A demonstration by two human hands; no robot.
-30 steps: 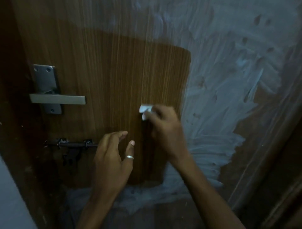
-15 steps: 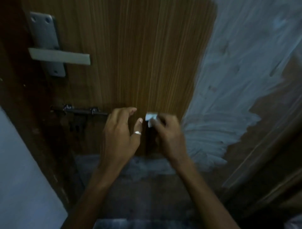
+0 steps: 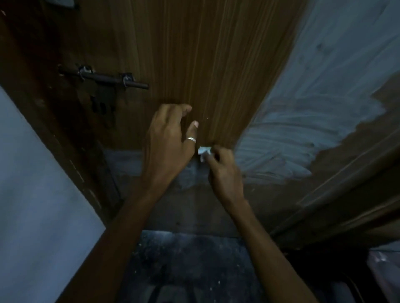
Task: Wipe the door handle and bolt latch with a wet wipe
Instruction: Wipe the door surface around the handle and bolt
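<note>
A dark bolt latch (image 3: 101, 79) is fixed across the wooden door (image 3: 194, 54) at the upper left. Only a sliver of the metal handle plate (image 3: 65, 2) shows at the top edge. My right hand (image 3: 223, 173) pinches a small crumpled white wet wipe (image 3: 204, 151) low in front of the door. My left hand (image 3: 168, 142), with a ring on one finger, hovers just left of the wipe with fingers loosely curved and holds nothing. Both hands are below and right of the latch, apart from it.
White paint smears (image 3: 324, 97) cover the door's right part. A pale wall (image 3: 32, 194) and the dark door frame (image 3: 43, 112) stand on the left. The dark speckled floor (image 3: 184, 266) lies below. A pale bag-like thing (image 3: 387, 274) sits at the lower right.
The view has tilted down, so the handle has slid almost out at the top. Both hands have dropped lower, and the right hand with the wipe has come close beside the left.
</note>
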